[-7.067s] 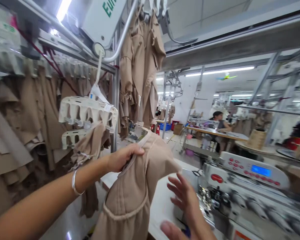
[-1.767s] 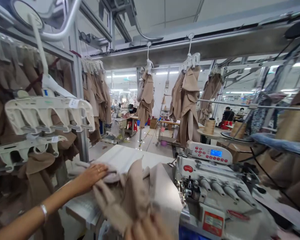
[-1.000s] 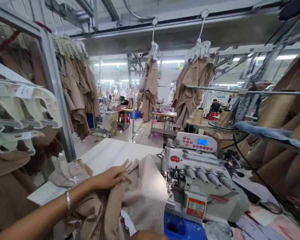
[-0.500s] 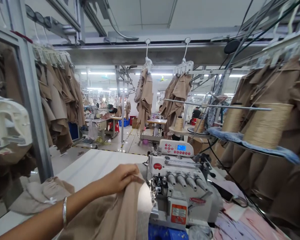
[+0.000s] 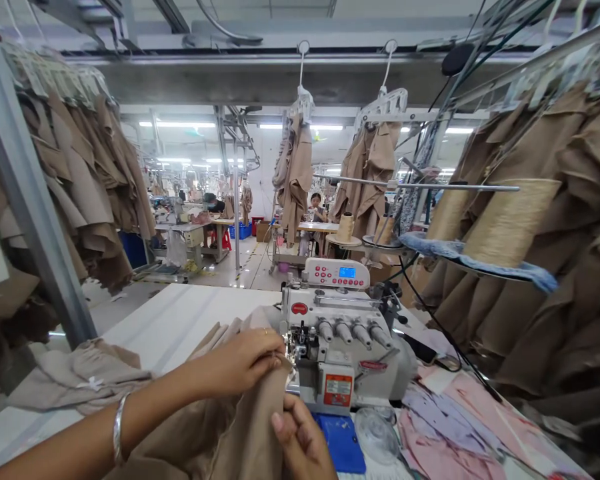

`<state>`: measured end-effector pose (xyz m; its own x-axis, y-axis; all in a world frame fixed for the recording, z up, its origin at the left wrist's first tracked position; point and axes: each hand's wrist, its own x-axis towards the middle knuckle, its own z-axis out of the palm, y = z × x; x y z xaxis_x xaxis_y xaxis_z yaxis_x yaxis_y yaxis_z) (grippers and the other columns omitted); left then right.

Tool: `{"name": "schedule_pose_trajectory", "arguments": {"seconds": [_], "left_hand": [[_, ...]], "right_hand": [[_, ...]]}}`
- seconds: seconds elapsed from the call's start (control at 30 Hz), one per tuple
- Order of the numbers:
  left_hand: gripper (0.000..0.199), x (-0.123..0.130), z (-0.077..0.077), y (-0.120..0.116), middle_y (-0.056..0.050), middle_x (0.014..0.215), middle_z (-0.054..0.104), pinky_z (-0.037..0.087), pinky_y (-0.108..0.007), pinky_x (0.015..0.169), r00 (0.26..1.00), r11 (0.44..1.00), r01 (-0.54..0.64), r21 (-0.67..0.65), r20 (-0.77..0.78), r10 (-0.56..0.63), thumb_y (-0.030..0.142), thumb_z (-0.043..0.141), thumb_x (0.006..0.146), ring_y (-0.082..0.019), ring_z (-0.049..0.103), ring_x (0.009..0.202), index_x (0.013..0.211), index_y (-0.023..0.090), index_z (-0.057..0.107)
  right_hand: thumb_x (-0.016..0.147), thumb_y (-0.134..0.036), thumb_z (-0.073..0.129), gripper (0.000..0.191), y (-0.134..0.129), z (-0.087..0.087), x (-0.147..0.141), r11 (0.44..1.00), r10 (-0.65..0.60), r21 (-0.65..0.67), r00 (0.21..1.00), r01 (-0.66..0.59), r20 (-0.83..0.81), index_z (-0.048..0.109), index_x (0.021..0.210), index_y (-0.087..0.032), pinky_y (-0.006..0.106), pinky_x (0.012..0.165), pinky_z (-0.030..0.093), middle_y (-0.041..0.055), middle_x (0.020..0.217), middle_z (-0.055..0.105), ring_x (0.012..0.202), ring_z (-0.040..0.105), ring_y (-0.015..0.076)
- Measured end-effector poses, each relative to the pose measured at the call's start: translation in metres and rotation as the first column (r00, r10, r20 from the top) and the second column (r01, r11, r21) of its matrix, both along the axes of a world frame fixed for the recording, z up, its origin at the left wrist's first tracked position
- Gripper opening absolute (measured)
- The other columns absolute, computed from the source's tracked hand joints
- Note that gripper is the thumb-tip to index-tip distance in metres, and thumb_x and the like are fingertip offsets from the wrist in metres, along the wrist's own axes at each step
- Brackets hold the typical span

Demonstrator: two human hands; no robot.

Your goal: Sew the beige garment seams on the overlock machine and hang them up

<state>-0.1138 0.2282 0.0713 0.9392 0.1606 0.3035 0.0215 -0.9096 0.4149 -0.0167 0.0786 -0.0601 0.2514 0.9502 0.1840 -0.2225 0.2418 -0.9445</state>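
- Hanging in loose, lengthwise folds, the brown cloth (image 5: 240, 433) looks soft, matte and plain, with a thin seam line running down it.
- Its upper end lies at the front of the sewing machine (image 5: 343, 303), close to the needle area; the rest drops toward the near edge of the view, over the table (image 5: 155, 327).
- A paler, greyer part shows behind the knuckles, gathered in small ridges.
- The left hand (image 5: 243, 360) reaches in from the lower left, palm down, fingers bent, pinching the cloth's edge between thumb and fingers beside the machine.
- A silver bracelet (image 5: 117, 430) circles that wrist.
- The right hand (image 5: 303, 437) comes up from below, fingers curled and thumb raised, right at the cloth's side edge; whether it grips the fabric, I cannot tell.
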Motion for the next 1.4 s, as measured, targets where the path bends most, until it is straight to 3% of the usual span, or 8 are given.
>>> {"name": "schedule_pose_trajectory", "arguments": {"seconds": [0.1, 0.27, 0.47, 0.73, 1.0, 1.13, 1.27, 1.4], "left_hand": [[0.018, 0.009, -0.017, -0.001, -0.004, 0.095, 0.066, 0.041, -0.028, 0.081, 0.999, 1.000, -0.021, -0.019, 0.026, 0.022, 0.028, 0.049, 0.100, -0.018, 0.059, 0.091, 0.096, 0.020, 0.065], [0.019, 0.023, -0.040, 0.015, -0.005, 0.094, 0.068, 0.044, -0.028, 0.085, 0.998, 0.991, 0.002, -0.132, 0.063, 0.007, 0.031, 0.058, 0.096, -0.018, 0.060, 0.093, 0.089, 0.018, 0.070], [0.015, 0.020, -0.034, 0.022, -0.003, 0.089, 0.071, 0.047, -0.023, 0.081, 0.996, 0.968, 0.087, -0.236, -0.013, -0.092, 0.029, 0.063, 0.091, -0.015, 0.064, 0.087, 0.087, 0.018, 0.073], [0.008, 0.029, -0.035, 0.024, 0.000, 0.085, 0.070, 0.046, -0.020, 0.076, 0.993, 0.971, 0.090, -0.220, -0.050, -0.103, 0.023, 0.065, 0.090, -0.013, 0.064, 0.083, 0.085, 0.018, 0.071], [0.020, 0.012, -0.035, -0.009, -0.008, 0.103, 0.067, 0.041, -0.042, 0.099, 1.000, 0.987, 0.003, 0.158, -0.015, 0.000, 0.018, 0.056, 0.095, -0.024, 0.058, 0.104, 0.100, 0.023, 0.074], [0.048, -0.006, -0.069, -0.044, -0.013, 0.125, 0.066, 0.042, -0.040, 0.104, 0.994, 0.746, -0.091, 0.660, 0.013, 0.110, 0.001, 0.039, 0.090, -0.026, 0.057, 0.119, 0.133, 0.012, 0.058], [0.065, -0.006, -0.104, -0.057, -0.013, 0.147, 0.051, 0.038, -0.043, 0.111, 0.961, 0.715, -0.264, 0.648, 0.116, 0.250, 0.006, 0.043, 0.082, -0.029, 0.045, 0.136, 0.146, 0.011, 0.040], [0.045, 0.011, -0.107, -0.061, -0.015, 0.135, 0.061, 0.049, -0.045, 0.103, 0.909, 0.765, -0.417, 0.491, 0.240, 0.341, 0.020, 0.041, 0.094, -0.030, 0.055, 0.126, 0.138, 0.015, 0.046]], "right_hand": [[0.086, -0.070, 0.061, 0.051, 0.004, 0.003, 0.006, 0.999, 0.041, -0.033, 0.998, -0.040, 0.045, 0.061, 0.098, -0.021, 0.024, 0.058, 0.041, -0.0039, 0.065, 0.054, 0.059, 0.052, 0.0147], [0.090, -0.042, 0.061, 0.036, -0.003, 0.000, 0.013, 0.942, -0.270, -0.043, 0.824, 0.334, 0.499, 0.062, 0.067, -0.015, 0.027, 0.069, 0.038, 0.0033, 0.076, 0.054, 0.077, 0.051, 0.0197], [0.084, -0.048, 0.066, 0.042, 0.000, 0.004, 0.009, 0.983, -0.089, -0.105, 0.895, 0.150, 0.438, 0.064, 0.059, -0.014, 0.026, 0.071, 0.041, 0.0035, 0.074, 0.061, 0.074, 0.054, 0.0186], [0.087, -0.057, 0.064, 0.048, 0.003, 0.002, 0.003, 0.977, -0.120, -0.111, 0.900, 0.182, 0.420, 0.070, 0.067, -0.013, 0.025, 0.073, 0.042, 0.0031, 0.074, 0.063, 0.075, 0.054, 0.0185], [0.089, -0.064, 0.058, 0.051, 0.002, -0.019, 0.003, 0.974, -0.097, -0.148, 0.904, 0.173, 0.417, 0.070, 0.075, -0.016, 0.026, 0.074, 0.044, 0.0035, 0.077, 0.062, 0.080, 0.057, 0.0213], [0.090, -0.059, 0.054, 0.049, -0.004, -0.032, 0.006, 0.965, -0.109, -0.157, 0.869, 0.208, 0.482, 0.060, 0.065, -0.017, 0.024, 0.058, 0.035, 0.0000, 0.063, 0.051, 0.065, 0.046, 0.0171], [0.088, -0.049, 0.055, 0.049, -0.018, -0.024, 0.019, 0.959, -0.094, -0.169, 0.822, 0.225, 0.561, 0.035, 0.054, -0.019, 0.027, 0.052, 0.016, -0.0038, 0.055, 0.028, 0.055, 0.029, 0.0124], [0.087, -0.054, 0.048, 0.046, -0.029, 0.010, 0.033, 0.945, -0.077, -0.231, 0.846, 0.230, 0.527, 0.041, 0.058, -0.019, 0.026, 0.055, 0.023, -0.0017, 0.062, 0.032, 0.062, 0.033, 0.0150]]}}
